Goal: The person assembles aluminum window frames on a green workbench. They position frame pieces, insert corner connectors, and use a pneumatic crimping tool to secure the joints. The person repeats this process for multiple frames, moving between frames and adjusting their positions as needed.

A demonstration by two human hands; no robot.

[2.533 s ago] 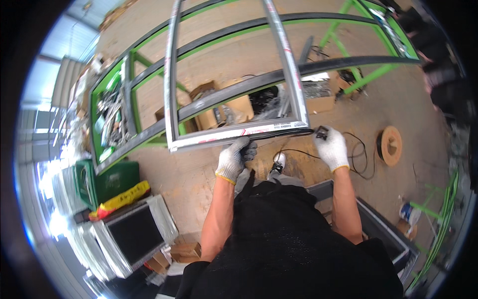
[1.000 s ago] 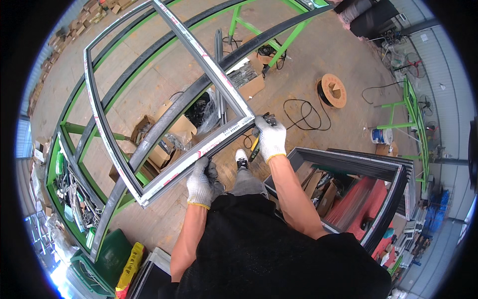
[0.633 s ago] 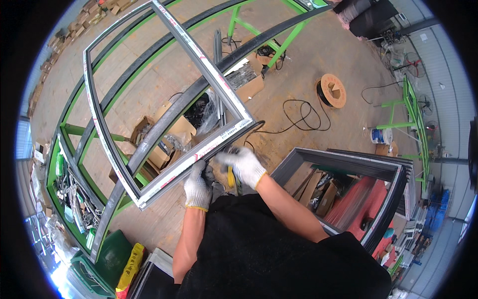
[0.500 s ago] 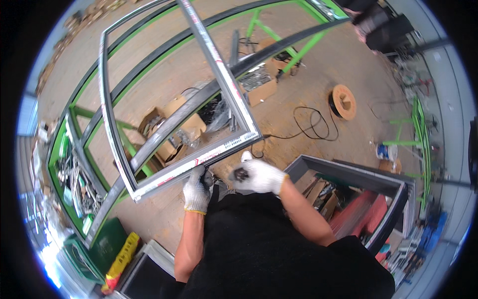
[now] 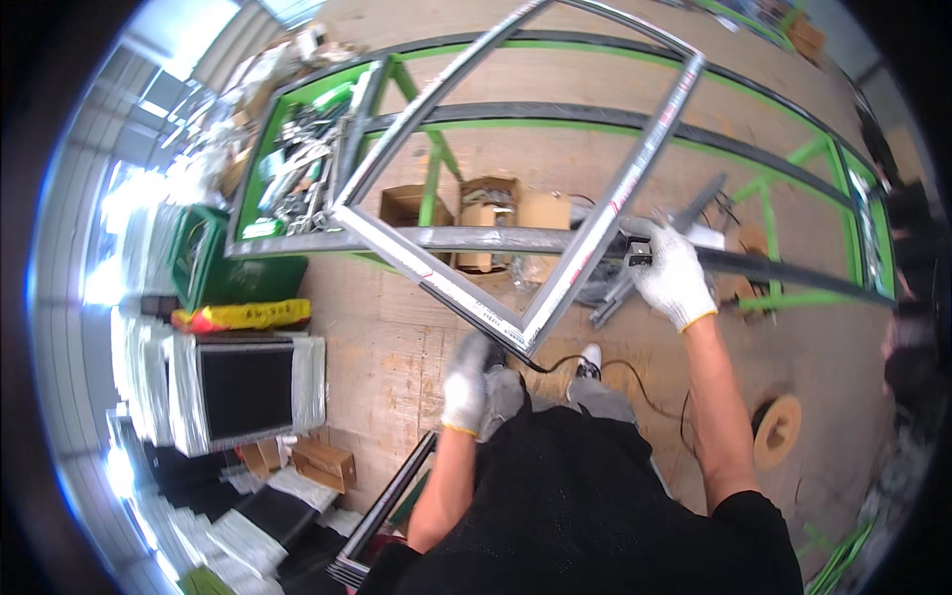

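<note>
A rectangular silver-grey frame (image 5: 436, 278), its faces covered with printed film, lies askew across the rails of a green-legged workbench (image 5: 486, 238). My right hand (image 5: 676, 283), in a white knit glove, is closed at the frame's right side. Between its fingers shows a small dark block-like piece (image 5: 641, 254). My left hand (image 5: 464, 392), also gloved, is below the frame's near edge, close to my body; its greyish fingers are blurred and partly hidden. A black strip (image 5: 476, 319) runs along that near edge and continues as a black cord towards the floor.
Open cardboard boxes (image 5: 491, 203) stand beneath the bench. Loose hardware fills a green-edged tray (image 5: 297, 164) at its left end. A green bin (image 5: 243, 263), a yellow bag (image 5: 243, 315) and wrapped black panels (image 5: 246, 389) stand left. A cord spool (image 5: 777, 432) lies right.
My view has swung left, turning the scene. My right hand has gone from near my body out to the frame's right side. My left hand has dropped away from the frame's near edge.
</note>
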